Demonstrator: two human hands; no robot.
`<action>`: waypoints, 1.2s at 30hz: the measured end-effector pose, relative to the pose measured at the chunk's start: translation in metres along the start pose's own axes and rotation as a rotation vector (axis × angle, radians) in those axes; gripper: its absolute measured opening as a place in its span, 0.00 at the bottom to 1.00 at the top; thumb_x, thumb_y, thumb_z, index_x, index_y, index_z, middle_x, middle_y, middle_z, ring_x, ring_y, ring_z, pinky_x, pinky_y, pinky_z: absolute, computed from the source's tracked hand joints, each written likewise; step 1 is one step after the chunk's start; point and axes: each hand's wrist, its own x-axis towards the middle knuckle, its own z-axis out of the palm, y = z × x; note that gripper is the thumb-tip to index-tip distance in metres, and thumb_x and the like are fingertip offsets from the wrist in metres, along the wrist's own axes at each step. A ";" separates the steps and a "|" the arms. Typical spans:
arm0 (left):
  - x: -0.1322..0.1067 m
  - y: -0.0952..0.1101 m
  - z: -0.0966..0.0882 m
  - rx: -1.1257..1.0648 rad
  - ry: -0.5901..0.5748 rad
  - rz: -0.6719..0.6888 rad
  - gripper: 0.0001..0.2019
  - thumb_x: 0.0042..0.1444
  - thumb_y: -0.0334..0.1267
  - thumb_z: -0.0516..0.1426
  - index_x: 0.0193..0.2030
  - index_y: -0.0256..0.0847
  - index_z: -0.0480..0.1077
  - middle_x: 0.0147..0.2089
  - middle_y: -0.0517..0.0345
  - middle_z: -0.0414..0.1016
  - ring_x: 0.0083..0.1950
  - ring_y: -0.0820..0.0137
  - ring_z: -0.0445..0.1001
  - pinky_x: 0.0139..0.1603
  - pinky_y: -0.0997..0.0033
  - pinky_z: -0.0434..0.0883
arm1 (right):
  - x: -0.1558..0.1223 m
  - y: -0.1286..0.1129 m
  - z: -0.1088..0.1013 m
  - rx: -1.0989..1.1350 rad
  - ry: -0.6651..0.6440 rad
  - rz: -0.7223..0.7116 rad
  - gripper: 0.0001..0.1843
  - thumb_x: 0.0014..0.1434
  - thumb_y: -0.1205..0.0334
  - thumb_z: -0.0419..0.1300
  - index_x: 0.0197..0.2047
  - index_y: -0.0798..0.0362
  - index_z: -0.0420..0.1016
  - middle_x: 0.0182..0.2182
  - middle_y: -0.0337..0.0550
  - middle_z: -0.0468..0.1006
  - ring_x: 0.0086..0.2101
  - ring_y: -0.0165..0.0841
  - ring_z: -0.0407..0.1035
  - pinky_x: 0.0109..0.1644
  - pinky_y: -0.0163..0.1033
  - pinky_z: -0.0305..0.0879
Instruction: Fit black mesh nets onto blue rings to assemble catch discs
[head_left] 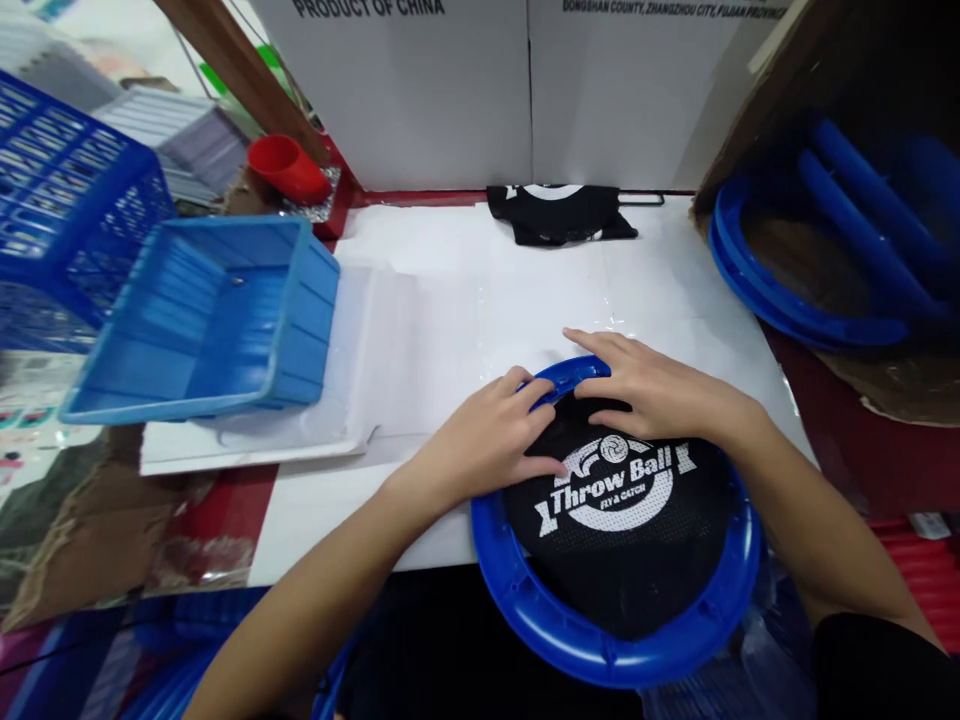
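Note:
A round blue plastic ring [600, 640] with black mesh printed "Throw Ball" [611, 490] lies at the near edge of the white table top, partly overhanging it. My left hand [487, 440] rests on the ring's far left rim, fingers bent and pressing on the mesh and rim. My right hand [652, 385] lies over the far rim beside it, fingers stretched along the blue edge. Both hands touch the ring and mesh.
A light blue plastic basket [217, 320] sits at the left on a white sheet, with a darker blue crate [67, 200] beyond it. A red cup [285, 165] stands behind. More black mesh [559, 212] lies by white cartons. A cardboard box at right holds blue rings [795, 300].

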 end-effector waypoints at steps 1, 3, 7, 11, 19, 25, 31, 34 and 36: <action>-0.001 -0.006 -0.002 -0.025 -0.002 -0.004 0.26 0.63 0.61 0.67 0.48 0.36 0.77 0.63 0.36 0.76 0.62 0.47 0.73 0.60 0.46 0.77 | 0.000 0.001 0.003 -0.001 -0.018 0.027 0.18 0.68 0.59 0.68 0.60 0.45 0.82 0.80 0.53 0.56 0.74 0.59 0.58 0.73 0.71 0.63; -0.005 -0.017 -0.007 -0.048 0.016 -0.032 0.22 0.61 0.55 0.70 0.48 0.37 0.77 0.67 0.36 0.73 0.69 0.44 0.69 0.67 0.41 0.74 | 0.000 0.000 0.006 -0.015 -0.028 0.062 0.24 0.67 0.57 0.70 0.66 0.43 0.79 0.79 0.54 0.57 0.73 0.59 0.59 0.72 0.72 0.63; -0.011 -0.026 -0.011 -0.024 0.062 -0.089 0.16 0.62 0.48 0.71 0.49 0.40 0.79 0.73 0.39 0.69 0.77 0.39 0.61 0.76 0.26 0.60 | 0.003 -0.012 0.006 -0.141 -0.047 0.132 0.30 0.64 0.55 0.73 0.68 0.44 0.77 0.74 0.58 0.65 0.67 0.60 0.67 0.67 0.71 0.69; -0.009 -0.023 -0.011 0.007 0.020 -0.042 0.24 0.58 0.56 0.72 0.50 0.38 0.79 0.71 0.34 0.70 0.73 0.39 0.68 0.75 0.29 0.64 | 0.002 -0.025 0.004 -0.216 -0.088 0.215 0.24 0.59 0.50 0.77 0.55 0.50 0.81 0.66 0.61 0.72 0.57 0.59 0.73 0.57 0.66 0.77; -0.005 -0.015 -0.008 -0.090 -0.020 -0.035 0.30 0.62 0.65 0.64 0.47 0.35 0.82 0.73 0.30 0.67 0.73 0.38 0.68 0.73 0.33 0.68 | 0.000 -0.020 0.002 -0.147 -0.064 0.121 0.11 0.63 0.57 0.74 0.45 0.53 0.83 0.63 0.61 0.74 0.60 0.56 0.71 0.60 0.63 0.75; -0.010 -0.017 -0.007 -0.228 -0.055 -0.048 0.23 0.63 0.57 0.68 0.48 0.35 0.83 0.78 0.33 0.63 0.77 0.40 0.65 0.74 0.37 0.70 | 0.000 -0.009 0.002 -0.008 -0.036 0.125 0.01 0.65 0.64 0.68 0.41 0.50 0.83 0.63 0.55 0.75 0.60 0.54 0.71 0.60 0.62 0.74; -0.012 -0.029 -0.006 -0.131 0.119 -0.077 0.09 0.72 0.39 0.61 0.43 0.37 0.80 0.70 0.37 0.74 0.67 0.47 0.76 0.65 0.44 0.78 | -0.008 -0.005 -0.001 -0.067 -0.051 0.222 0.03 0.68 0.62 0.65 0.40 0.50 0.79 0.64 0.56 0.73 0.60 0.56 0.70 0.59 0.62 0.76; -0.009 -0.034 -0.003 -0.024 0.213 -0.073 0.11 0.75 0.36 0.56 0.45 0.37 0.80 0.58 0.40 0.81 0.57 0.53 0.80 0.56 0.51 0.80 | -0.008 0.000 -0.001 -0.092 -0.017 0.232 0.08 0.72 0.58 0.62 0.42 0.51 0.79 0.60 0.58 0.75 0.56 0.54 0.74 0.60 0.63 0.76; -0.008 -0.037 -0.001 -0.017 0.236 -0.124 0.11 0.75 0.36 0.55 0.46 0.38 0.79 0.51 0.43 0.82 0.50 0.57 0.81 0.50 0.56 0.80 | -0.005 0.005 0.003 -0.053 0.040 0.181 0.10 0.74 0.57 0.60 0.42 0.50 0.80 0.62 0.58 0.74 0.59 0.53 0.73 0.64 0.62 0.74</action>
